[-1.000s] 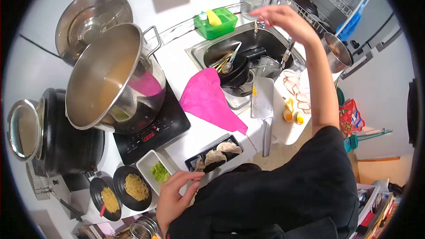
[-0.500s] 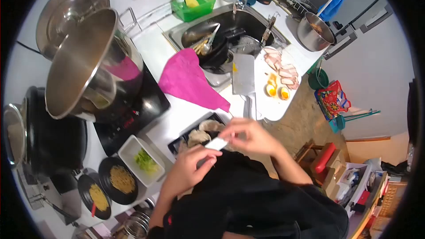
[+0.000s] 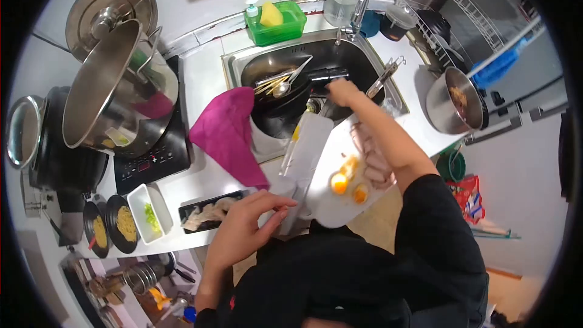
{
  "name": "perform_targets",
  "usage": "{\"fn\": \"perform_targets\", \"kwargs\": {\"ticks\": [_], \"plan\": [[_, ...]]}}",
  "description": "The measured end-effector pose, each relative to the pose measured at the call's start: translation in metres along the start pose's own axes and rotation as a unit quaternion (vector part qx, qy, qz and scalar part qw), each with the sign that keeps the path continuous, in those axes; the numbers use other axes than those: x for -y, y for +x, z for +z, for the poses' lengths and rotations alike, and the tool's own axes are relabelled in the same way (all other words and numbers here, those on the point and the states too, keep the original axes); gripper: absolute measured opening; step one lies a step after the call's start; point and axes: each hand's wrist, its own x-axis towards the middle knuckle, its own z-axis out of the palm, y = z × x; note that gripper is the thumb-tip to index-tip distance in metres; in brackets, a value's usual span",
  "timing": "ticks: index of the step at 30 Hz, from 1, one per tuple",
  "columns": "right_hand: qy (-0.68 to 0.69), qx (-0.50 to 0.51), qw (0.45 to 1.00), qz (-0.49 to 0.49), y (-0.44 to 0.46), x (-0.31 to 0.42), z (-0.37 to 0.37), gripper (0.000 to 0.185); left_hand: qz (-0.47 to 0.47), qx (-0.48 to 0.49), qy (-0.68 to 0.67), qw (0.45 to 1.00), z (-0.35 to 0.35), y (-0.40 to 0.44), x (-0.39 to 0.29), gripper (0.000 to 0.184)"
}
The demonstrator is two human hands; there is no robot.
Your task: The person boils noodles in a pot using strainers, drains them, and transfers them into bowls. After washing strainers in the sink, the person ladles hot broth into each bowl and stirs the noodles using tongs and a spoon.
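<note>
Left hand [image 3: 246, 223]: fingers loosely apart, beside dumplings [image 3: 209, 213] in a tray [image 3: 192, 208].
Right hand [image 3: 343, 92]: in the sink [image 3: 358, 61], at a black handle [image 3: 328, 74]; fingers partly hidden, grip unclear.
Cloth [image 3: 225, 133]: pink, over the sink's left edge.

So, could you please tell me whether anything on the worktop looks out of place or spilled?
Mildly: loose yolk lies beside the egg halves on the cutting board, and the pink cloth sprawls untidily over part of the sink's left rim.

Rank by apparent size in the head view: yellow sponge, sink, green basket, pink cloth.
Largest to smallest:
1. sink
2. pink cloth
3. green basket
4. yellow sponge
</note>
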Motion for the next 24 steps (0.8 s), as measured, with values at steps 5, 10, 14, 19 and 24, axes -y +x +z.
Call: {"fn": "perform_targets", "kwargs": {"ticks": [5,10,14,19,24], "plan": [[-0.133,0.008,0.980,-0.146,0.022,0.007,0.015,0.021,-0.021,-0.009,0.013,1.000,0.052,0.042,-0.036,0.019],[-0.135,0.009,0.975,-0.177,0.015,0.014,0.002,0.018,-0.020,-0.039,0.025,0.999,0.056,0.065,-0.051,0.018],[-0.166,-0.022,0.964,-0.209,-0.008,0.014,-0.013,0.017,0.030,-0.049,0.063,0.996,0.048,0.097,-0.047,0.017],[-0.156,-0.122,0.953,-0.228,-0.031,-0.002,-0.018,0.011,0.016,-0.038,0.029,0.999,0.031,0.157,-0.023,0.015],[-0.218,-0.117,0.937,-0.246,-0.051,-0.016,-0.049,0.012,-0.011,-0.114,0.186,0.976,-0.010,0.243,0.004,0.018]]}}
